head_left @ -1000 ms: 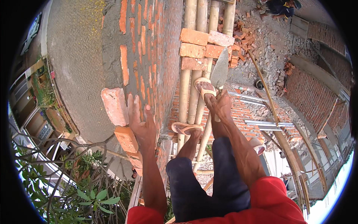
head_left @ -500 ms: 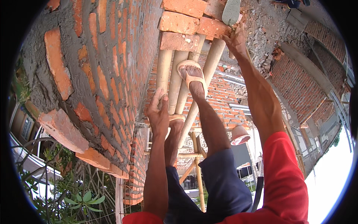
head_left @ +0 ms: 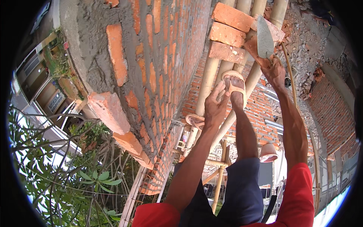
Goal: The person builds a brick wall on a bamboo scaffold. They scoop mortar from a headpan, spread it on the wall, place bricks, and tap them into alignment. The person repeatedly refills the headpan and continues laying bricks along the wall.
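Observation:
My right hand (head_left: 274, 72) is closed around a trowel (head_left: 265, 39); its grey, mortar-coated blade points away from me. A reddish brick (head_left: 252, 48) lies tilted under the blade, its near end at the fingers of that hand, which appear to grip it too. To its left, several orange bricks (head_left: 227, 34) are stacked across bamboo poles (head_left: 208, 81), with a paler brick (head_left: 278, 33) on the right. My left hand (head_left: 216, 108) is empty, fingers apart, above the poles and beside my sandalled foot (head_left: 235, 86).
A brick wall (head_left: 151, 75) with wet mortar rises at the left, loose bricks (head_left: 107, 111) along its edge. My feet stand on bamboo scaffolding above a drop. A bucket (head_left: 268, 153) is lower right; rubble (head_left: 302, 41) lies beyond. Branches (head_left: 60, 166) fill the lower left.
My view has swung left, so the scene sits further right. My right hand has drawn the reddish brick out of line with the stack and turned it toward me. The left hand stays empty.

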Motion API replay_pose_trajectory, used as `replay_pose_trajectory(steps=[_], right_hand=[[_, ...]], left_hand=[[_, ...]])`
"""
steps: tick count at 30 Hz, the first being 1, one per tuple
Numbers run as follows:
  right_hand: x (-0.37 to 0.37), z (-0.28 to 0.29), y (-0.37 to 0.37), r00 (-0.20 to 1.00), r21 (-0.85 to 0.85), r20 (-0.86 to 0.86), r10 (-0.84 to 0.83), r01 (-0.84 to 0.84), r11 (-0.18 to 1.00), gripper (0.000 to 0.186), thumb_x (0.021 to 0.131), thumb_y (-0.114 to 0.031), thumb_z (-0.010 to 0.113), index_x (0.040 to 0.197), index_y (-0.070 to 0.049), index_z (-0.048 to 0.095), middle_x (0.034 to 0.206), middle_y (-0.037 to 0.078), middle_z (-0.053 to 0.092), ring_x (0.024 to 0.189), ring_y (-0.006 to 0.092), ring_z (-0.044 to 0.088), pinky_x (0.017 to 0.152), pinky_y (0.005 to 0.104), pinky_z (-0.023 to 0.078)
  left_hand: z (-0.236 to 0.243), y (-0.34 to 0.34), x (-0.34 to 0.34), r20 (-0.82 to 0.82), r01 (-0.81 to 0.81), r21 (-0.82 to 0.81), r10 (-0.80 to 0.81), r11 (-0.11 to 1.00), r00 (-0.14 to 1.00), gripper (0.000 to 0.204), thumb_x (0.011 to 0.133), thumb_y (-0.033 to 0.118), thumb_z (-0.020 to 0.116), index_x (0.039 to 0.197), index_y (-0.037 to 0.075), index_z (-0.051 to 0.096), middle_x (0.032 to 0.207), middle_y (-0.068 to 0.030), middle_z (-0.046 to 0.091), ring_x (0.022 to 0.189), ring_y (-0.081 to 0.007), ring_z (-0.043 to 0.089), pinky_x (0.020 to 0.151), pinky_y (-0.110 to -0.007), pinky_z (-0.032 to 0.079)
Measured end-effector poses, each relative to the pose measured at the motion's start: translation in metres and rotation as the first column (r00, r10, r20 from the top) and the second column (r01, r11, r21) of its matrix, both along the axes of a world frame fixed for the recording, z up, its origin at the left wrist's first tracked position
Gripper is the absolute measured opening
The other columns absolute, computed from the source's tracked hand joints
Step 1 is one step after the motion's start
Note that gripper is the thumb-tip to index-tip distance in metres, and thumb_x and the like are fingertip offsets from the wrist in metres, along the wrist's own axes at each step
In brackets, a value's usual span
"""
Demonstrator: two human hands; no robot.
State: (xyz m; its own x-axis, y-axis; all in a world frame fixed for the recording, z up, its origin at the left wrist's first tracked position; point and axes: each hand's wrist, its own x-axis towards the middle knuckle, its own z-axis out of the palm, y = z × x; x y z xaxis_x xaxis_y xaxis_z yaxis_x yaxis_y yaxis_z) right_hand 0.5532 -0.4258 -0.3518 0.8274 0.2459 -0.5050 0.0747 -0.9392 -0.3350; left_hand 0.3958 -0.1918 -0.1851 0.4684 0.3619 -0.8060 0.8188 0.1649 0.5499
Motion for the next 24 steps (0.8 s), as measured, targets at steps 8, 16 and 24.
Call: replay_pose_trajectory(steps=[8, 16, 24], right_hand=[[-0.059, 0.207, 0.014, 0.360, 0.161, -0.802, -0.476, 0.899, 0.408, 0.055, 0.078, -0.009, 0.091, 0.117, 0.010, 0.058, 0.100, 0.011, 0.073, 0.086, 0.0177, 0.073, 0.075, 0.0301, 0.061], [-0.114, 0.348, 0.107, 0.212, 0.191, -0.966, -0.151, 0.971, 0.141, 0.061, 0.084, -0.023, 0.091, 0.125, 0.005, 0.056, 0.122, 0.015, 0.067, 0.108, 0.0227, 0.070, 0.089, 0.0358, 0.063], [-0.177, 0.393, 0.105, 0.037, -0.010, -0.985, -0.168, 0.963, 0.269, 0.059, 0.094, -0.029, 0.081, 0.126, 0.010, 0.050, 0.144, 0.021, 0.058, 0.123, 0.0326, 0.067, 0.082, 0.0448, 0.069]], left_hand=[[0.058, -0.010, 0.031, -0.012, -0.139, -0.375, 0.146, 0.917, 0.989, 0.095, 0.096, 0.028, 0.079, 0.166, 0.002, 0.020, 0.160, -0.0276, 0.042, 0.146, -0.0301, 0.045, 0.117, -0.041, 0.043], [0.190, 0.054, 0.062, 0.215, -0.176, -0.226, 0.225, 0.958, 0.950, 0.102, 0.085, 0.023, 0.087, 0.162, -0.007, 0.028, 0.143, -0.0176, 0.057, 0.128, -0.0246, 0.059, 0.108, -0.037, 0.048], [0.220, 0.227, 0.132, 0.234, 0.043, 0.785, -0.360, 0.618, 0.903, 0.099, 0.072, 0.037, 0.098, 0.156, 0.012, 0.052, 0.110, -0.0094, 0.046, 0.104, -0.0240, 0.055, 0.091, -0.040, 0.054]])
